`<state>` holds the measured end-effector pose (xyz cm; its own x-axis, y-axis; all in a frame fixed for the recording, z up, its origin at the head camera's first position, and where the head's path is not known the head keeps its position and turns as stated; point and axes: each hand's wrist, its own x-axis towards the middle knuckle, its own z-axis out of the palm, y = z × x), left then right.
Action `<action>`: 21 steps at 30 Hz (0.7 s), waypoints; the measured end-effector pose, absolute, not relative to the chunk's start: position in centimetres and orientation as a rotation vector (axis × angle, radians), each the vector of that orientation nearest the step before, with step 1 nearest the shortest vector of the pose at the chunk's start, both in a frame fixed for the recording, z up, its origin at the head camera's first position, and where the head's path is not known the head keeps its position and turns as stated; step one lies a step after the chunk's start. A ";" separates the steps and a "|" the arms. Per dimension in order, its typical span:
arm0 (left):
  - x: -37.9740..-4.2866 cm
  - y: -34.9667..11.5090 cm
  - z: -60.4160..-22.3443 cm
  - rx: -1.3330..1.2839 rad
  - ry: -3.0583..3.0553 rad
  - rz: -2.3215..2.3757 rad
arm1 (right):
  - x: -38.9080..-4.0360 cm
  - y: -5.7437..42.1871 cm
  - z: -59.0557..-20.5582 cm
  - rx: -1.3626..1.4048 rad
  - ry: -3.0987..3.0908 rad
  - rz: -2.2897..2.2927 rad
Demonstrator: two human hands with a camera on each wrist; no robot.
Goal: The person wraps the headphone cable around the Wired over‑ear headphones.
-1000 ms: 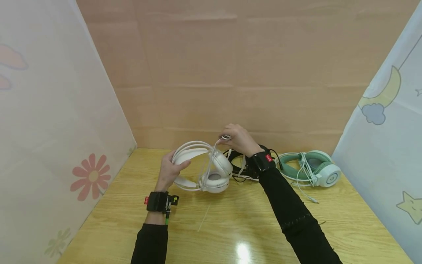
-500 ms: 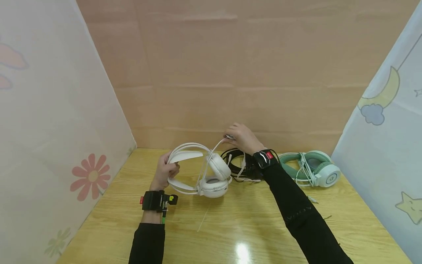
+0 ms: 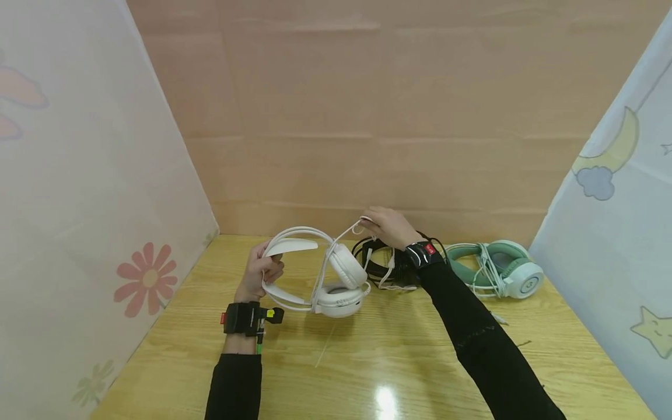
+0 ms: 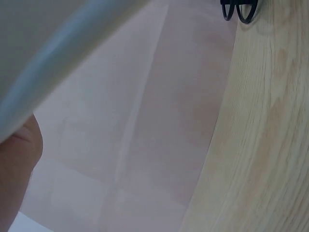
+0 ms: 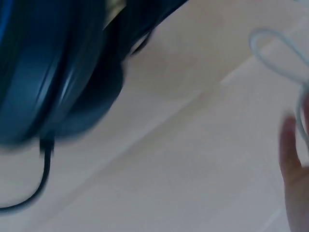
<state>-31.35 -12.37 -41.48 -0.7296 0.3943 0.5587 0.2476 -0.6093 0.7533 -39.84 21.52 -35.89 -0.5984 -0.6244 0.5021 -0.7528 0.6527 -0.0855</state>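
My left hand (image 3: 261,269) grips the headband of the white headphones (image 3: 349,267), fingers curled round its left end. In the left wrist view a pale band of the headphones (image 4: 63,53) crosses close to the lens, over part of the hand (image 4: 19,154). The two ear cups face right, one over the other. Up and to the right, my right hand (image 3: 391,226) pinches the white cable (image 3: 343,234), which runs taut from the cups to the fingers. A small loop of cable (image 5: 270,34) stands out by the fingers in the right wrist view.
Black headphones (image 3: 375,268) with white cable lie behind the right forearm; their dark ear cup (image 5: 53,72) fills the right wrist view's left side. Green and white headphones (image 3: 525,279) lie at the table's right. A thin pale strip (image 3: 325,346) lies on the wooden table (image 3: 173,356).
The white headphones and my left hand have shifted slightly left and the cups have sunk a little. My right hand has moved right with the cable, drawing it out straighter.
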 end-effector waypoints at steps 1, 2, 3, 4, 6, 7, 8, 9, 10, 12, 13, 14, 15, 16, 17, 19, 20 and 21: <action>-31.3 -12.4 -41.5 1.096 1.350 2.511 | -39.8 21.6 -35.9 1.075 -2.478 0.477; -31.3 -12.4 -41.5 1.072 1.355 2.520 | -39.8 21.6 -35.8 1.074 -2.518 0.563; -31.2 -12.4 -41.5 1.055 1.359 2.527 | -39.9 21.7 -35.8 1.080 -2.552 0.648; -31.2 -12.5 -41.5 1.044 1.357 2.534 | -40.0 21.8 -35.8 1.084 -2.576 0.722; -31.2 -12.6 -41.5 1.031 1.324 2.546 | -40.2 22.2 -35.7 1.055 -2.616 0.858; -31.1 -12.6 -41.5 1.033 1.296 2.551 | -40.4 22.5 -35.7 1.030 -2.637 0.919; -31.1 -12.6 -41.5 1.037 1.263 2.558 | -40.5 22.7 -35.6 1.002 -2.663 0.975; -31.1 -12.7 -41.5 1.049 1.228 2.561 | -40.6 23.0 -35.5 0.971 -2.693 1.028; -31.1 -12.7 -41.5 1.057 1.191 2.566 | -40.7 23.3 -35.5 0.930 -2.723 1.068; -31.1 -12.7 -41.5 1.068 1.126 2.572 | -40.9 23.9 -35.4 0.874 -2.792 1.201; -31.2 -12.6 -41.5 1.068 1.114 2.573 | -41.1 24.1 -35.4 0.840 -2.829 1.303; -31.2 -12.6 -41.5 1.069 1.108 2.572 | -41.2 24.4 -35.4 0.807 -2.843 1.447; -31.2 -12.6 -41.6 1.065 1.108 2.572 | -41.3 24.6 -35.4 0.791 -2.838 1.612; -31.3 -12.6 -41.6 1.055 1.107 2.574 | -41.3 24.8 -35.5 0.774 -2.809 1.781; -31.3 -12.6 -41.7 1.046 1.109 2.577 | -41.3 25.1 -35.6 0.759 -2.756 1.973; -31.3 -12.6 -41.8 1.024 1.111 2.587 | -41.3 25.7 -35.7 0.729 -2.569 2.357; -31.3 -12.6 -41.8 1.015 1.111 2.589 | -41.2 25.9 -35.8 0.749 -2.432 2.543; -31.3 -12.6 -41.9 1.002 1.111 2.593 | -41.2 26.2 -35.8 0.783 -2.299 2.698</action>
